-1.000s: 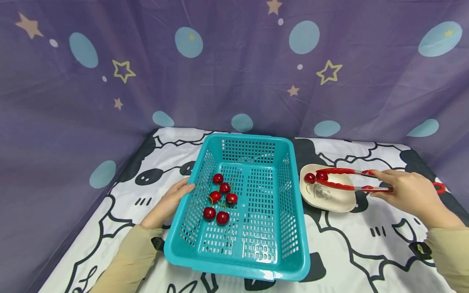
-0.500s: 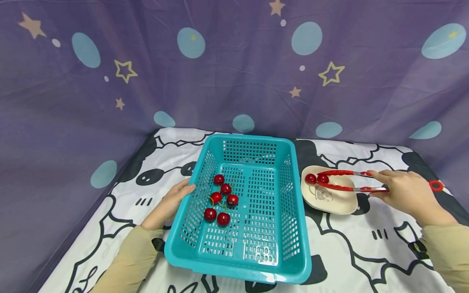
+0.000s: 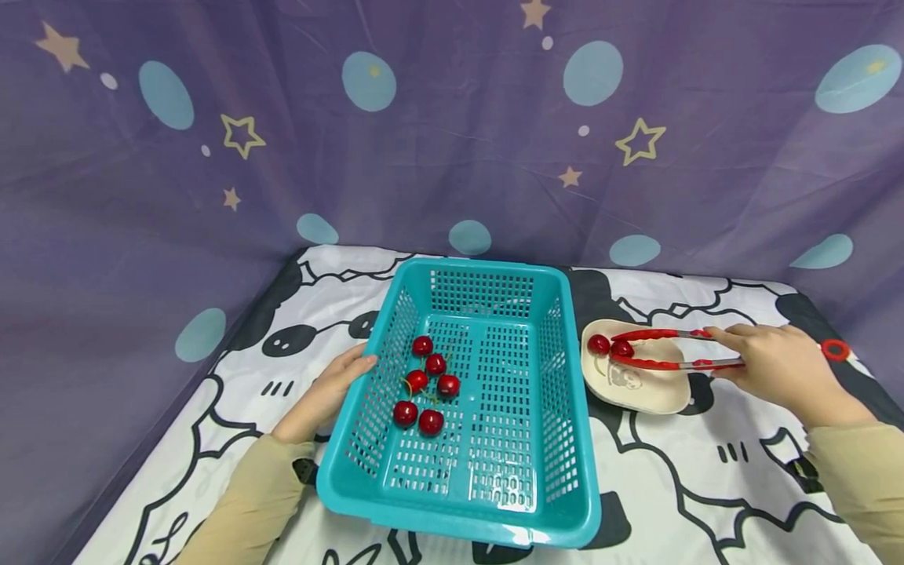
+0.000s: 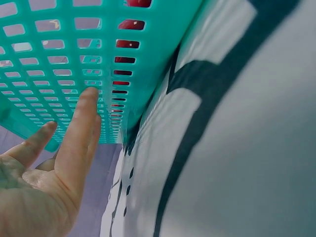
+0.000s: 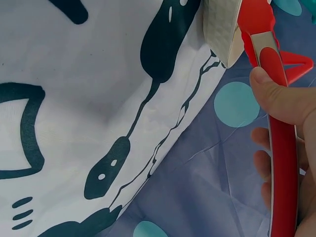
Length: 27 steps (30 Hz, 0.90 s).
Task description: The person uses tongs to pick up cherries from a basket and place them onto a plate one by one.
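My right hand [image 3: 780, 365] grips red-and-metal tongs [image 3: 664, 364], seen up close in the right wrist view with the thumb on the red handle [image 5: 284, 168]. The red tong tips straddle a red cherry [image 3: 621, 348] on a cream dish [image 3: 664, 396]. A second cherry [image 3: 599, 344] lies just left of it on the same dish. My left hand [image 3: 328, 392] rests at the left side of a teal plastic basket [image 3: 582, 471]. In the left wrist view its straight fingers [image 4: 79, 143] touch the perforated outer wall. Inside the basket, several cherries [image 3: 431, 422] sit toward the left.
A white cloth [image 3: 706, 463] with black cartoon drawings covers the table. Behind it hangs a purple curtain [image 3: 452, 180] with stars and blue ovals. The dish stands right beside the basket's right wall. The tongs' red ring end [image 3: 836, 350] sticks out behind my right hand.
My right hand has shifted slightly left with the tongs. The cherry between the tips has moved a little toward the near side of the dish. My left hand and the basket look the same.
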Available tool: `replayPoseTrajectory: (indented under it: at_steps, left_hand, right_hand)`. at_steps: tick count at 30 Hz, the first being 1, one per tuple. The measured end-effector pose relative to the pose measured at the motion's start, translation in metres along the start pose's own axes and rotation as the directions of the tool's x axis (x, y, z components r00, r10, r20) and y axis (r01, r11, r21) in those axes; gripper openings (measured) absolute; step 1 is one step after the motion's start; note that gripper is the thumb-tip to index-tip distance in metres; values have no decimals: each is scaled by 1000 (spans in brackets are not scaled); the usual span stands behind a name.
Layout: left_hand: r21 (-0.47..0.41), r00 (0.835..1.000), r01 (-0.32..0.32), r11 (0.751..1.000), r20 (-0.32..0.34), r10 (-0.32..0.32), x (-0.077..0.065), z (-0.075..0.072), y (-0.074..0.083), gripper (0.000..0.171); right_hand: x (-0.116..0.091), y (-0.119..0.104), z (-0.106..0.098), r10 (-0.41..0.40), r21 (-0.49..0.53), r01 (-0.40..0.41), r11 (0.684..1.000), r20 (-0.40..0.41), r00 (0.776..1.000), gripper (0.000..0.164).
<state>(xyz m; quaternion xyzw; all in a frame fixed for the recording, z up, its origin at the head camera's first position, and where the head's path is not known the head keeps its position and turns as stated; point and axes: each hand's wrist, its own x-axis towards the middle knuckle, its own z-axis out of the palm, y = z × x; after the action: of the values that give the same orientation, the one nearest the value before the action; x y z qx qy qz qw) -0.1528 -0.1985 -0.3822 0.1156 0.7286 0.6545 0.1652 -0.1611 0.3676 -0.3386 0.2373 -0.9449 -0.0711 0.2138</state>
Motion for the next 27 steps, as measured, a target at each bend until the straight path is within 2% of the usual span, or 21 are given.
replayPoseTrajectory:
  at_steps: [8, 14, 23, 27]
  left_hand:
    - [-6, 1000, -8, 1000, -2, 8, -1, 0, -1, 61]
    - [1, 1000, -10, 1000, -17, 10, 0, 0, -1, 60]
    - [6, 1000, 6, 1000, -6, -6, 1, 1, 0, 61]
    - [13, 1000, 4, 1000, -13, -4, 1, 0, 0, 61]
  right_hand:
    - [-5, 0, -1, 57, -5, -57, 998, 32, 998, 70]
    - [-12, 1, 0, 93, 30, -94, 995, 35, 995, 77]
    - [-21, -1, 3, 186, 85, -192, 978, 72, 980, 101]
    - [-20, -1, 3, 219, 103, -228, 968, 89, 972, 103]
